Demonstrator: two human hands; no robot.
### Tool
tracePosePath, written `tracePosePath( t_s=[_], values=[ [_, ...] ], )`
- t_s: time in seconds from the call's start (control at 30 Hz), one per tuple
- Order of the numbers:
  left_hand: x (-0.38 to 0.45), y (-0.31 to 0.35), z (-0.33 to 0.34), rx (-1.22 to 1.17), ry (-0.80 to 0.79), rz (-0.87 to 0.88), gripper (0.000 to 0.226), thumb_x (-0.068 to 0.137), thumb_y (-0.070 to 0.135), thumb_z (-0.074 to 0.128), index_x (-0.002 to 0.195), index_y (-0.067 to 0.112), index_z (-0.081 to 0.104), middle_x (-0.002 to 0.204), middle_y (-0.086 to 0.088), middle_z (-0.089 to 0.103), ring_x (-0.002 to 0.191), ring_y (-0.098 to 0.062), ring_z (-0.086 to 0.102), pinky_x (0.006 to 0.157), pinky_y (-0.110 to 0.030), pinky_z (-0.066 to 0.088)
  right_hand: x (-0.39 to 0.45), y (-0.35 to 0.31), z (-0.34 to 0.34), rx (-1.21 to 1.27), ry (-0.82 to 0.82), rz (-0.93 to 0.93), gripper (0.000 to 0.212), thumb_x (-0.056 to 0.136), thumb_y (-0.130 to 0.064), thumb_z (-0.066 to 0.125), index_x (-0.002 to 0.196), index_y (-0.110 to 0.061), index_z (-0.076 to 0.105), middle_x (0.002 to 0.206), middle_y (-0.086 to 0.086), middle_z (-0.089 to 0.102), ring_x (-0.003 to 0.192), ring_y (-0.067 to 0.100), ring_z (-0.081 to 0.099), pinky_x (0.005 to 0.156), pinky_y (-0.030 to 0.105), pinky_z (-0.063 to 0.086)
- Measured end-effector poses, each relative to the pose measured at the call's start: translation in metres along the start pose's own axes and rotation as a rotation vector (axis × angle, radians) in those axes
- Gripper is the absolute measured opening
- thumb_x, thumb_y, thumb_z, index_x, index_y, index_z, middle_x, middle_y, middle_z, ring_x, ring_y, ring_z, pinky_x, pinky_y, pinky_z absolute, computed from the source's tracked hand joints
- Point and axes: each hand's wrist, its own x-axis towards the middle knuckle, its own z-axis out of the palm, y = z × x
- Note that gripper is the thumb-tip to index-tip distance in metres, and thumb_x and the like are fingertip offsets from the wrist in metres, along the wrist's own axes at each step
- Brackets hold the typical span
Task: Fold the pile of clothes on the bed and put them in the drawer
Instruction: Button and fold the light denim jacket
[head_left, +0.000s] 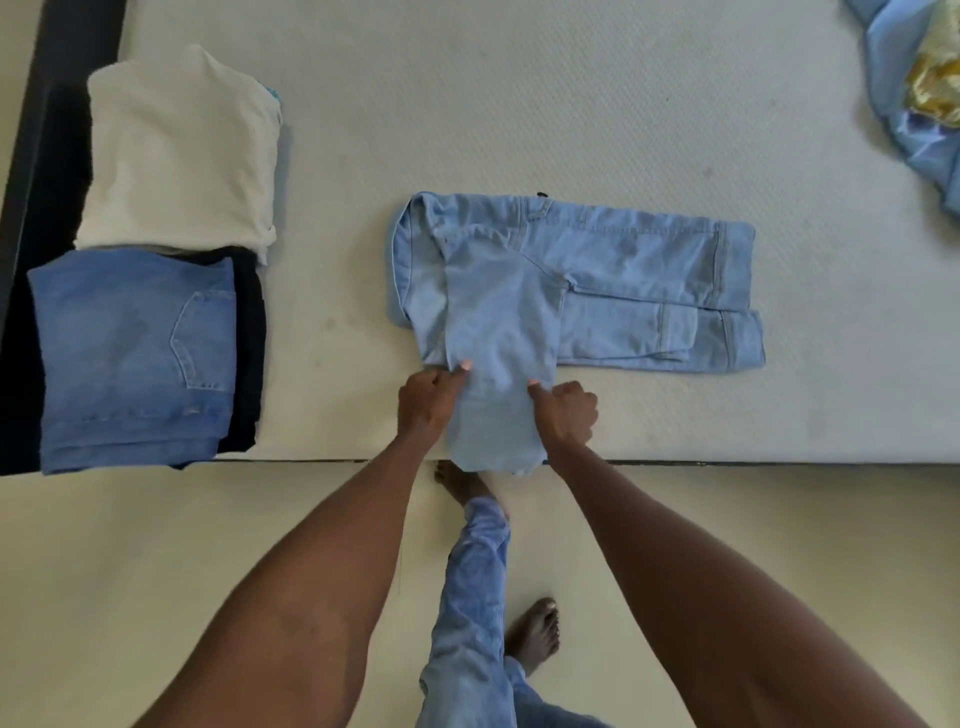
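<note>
Light blue jeans are lying on the bed near its front edge, waist end leftward, hems reaching right; one leg portion is draping off the front edge toward the floor. Left hand is pinching that portion's left margin, right hand is pinching its right margin, each grip clamped on denim with fingers curled. Step in hand, by my reading: carrying this flap up over the body to make a fold. Doing it well is calling for keeping both margins level, laying the flap square on the layers beneath, then smoothing toward the crease so no bulge is forming. At the bed's left edge, folded darker jeans are sitting beside a folded white top. Shiny blue fabric is occupying the far right corner. No drawer is showing.
</note>
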Motion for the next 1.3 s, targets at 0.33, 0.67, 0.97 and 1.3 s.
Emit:
tracePosePath(
  t_s=[0.33,0.67,0.97,1.3],
  values=[
    [-0.036,-0.014,0.008,-0.018,-0.094,-0.039,0.014,0.089,0.02,0.067,0.094,0.007,0.066,0.091,-0.004,0.066,0.085,-0.026,0.061,0.068,-0.028,0.042,-0.008,0.019,-0.02,0.266,-0.368,0.019,0.013,0.081,-0.001,0.067,0.092,0.0,0.059,0.086,0.015,0.06,0.08,0.028,0.06,0.07,0.036,0.054],
    [-0.043,-0.016,-0.003,0.28,-0.059,-0.159,0.021,0.08,0.018,0.061,0.096,0.004,0.061,0.093,-0.008,0.064,0.09,-0.031,0.066,0.07,-0.031,0.051,-0.023,0.044,-0.018,0.15,-0.376,-0.069,0.021,0.082,-0.011,0.073,0.097,-0.001,0.062,0.087,0.007,0.06,0.072,0.016,0.053,0.056,0.024,0.038],
    [-0.068,-0.014,-0.027,-0.451,-0.311,-0.159,0.013,0.099,0.016,0.052,0.097,0.009,0.063,0.098,-0.014,0.07,0.077,-0.026,0.067,0.067,-0.037,0.055,-0.054,0.053,-0.048,0.482,-0.616,-0.144,0.077,0.087,-0.042,0.071,0.148,-0.012,0.035,0.137,0.005,0.058,0.114,0.026,0.063,0.097,0.041,0.053],
    [-0.064,0.099,-0.095,-0.594,-0.477,-0.125,0.033,0.092,0.018,0.061,0.122,0.004,0.067,0.106,-0.01,0.068,0.079,-0.02,0.064,0.069,-0.028,0.055,-0.107,-0.03,-0.109,0.253,-0.669,-0.661,0.113,0.07,-0.007,0.073,0.152,-0.05,0.009,0.149,0.008,0.042,0.117,0.035,0.059,0.083,0.041,0.058]
  ],
)
